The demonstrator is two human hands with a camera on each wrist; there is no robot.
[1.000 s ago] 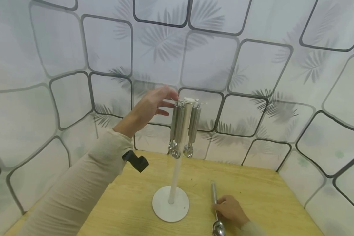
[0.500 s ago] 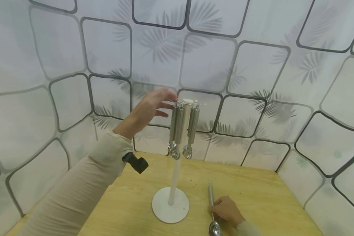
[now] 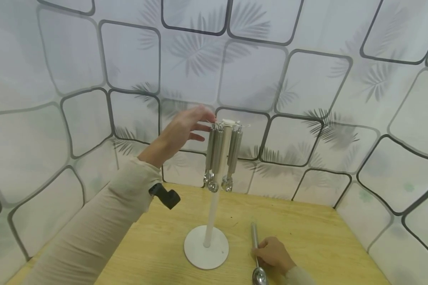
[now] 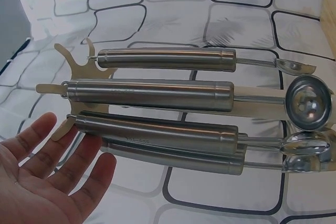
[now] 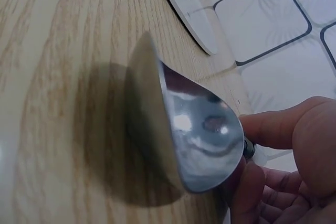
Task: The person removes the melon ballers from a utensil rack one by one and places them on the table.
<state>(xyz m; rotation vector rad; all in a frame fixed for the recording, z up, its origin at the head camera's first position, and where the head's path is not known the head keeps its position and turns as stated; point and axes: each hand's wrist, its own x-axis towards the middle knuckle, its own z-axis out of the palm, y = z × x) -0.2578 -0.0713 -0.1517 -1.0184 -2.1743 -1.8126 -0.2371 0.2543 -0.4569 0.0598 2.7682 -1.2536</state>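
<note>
A white stand [image 3: 205, 255] with a round base holds several hanging metal scoops [image 4: 152, 93] with thick tubular handles and small bowls at their lower ends. My left hand [image 3: 183, 128] is at the stand's top, fingers extended. In the left wrist view, its fingertips reach a pale hook [image 4: 64, 128] and the end of one handle. Low on the right, my right hand [image 3: 274, 253] pinches another metal scoop [image 3: 259, 276] by the lower handle, near the bowl. Its shiny bowl fills the middle of the right wrist view, close over the tabletop.
The wooden table [image 3: 157, 237] carries the stand. A patterned curtain [image 3: 253, 75] encloses the back and both sides, close behind the stand. A black strap mount [image 3: 165, 196] sticks out from the left wrist.
My right hand has shifted slightly left with the scoop between the first and second frames, then stayed nearly still. My left hand keeps its place at the stand's top.
</note>
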